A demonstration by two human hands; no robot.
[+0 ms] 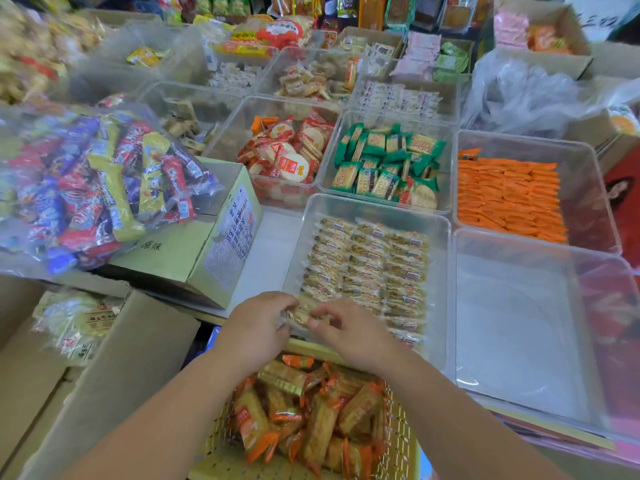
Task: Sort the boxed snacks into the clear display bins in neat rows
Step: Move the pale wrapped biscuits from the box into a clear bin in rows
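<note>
Fingers (318, 310) of left hand (256, 329) and right hand (353, 334) pinched on one packet (297, 315), held at near-left corner of bin (441, 271). Row-filling judged in hand. Next: packet to be seated flush with rows (367, 268); more drawn from basket (398, 431).

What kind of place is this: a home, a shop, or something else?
Probably a snack shop or stall. Many clear display bins hold wrapped snacks sorted by kind, opened cardboard cartons stand beside them, and small packets lie in neat rows.
</note>
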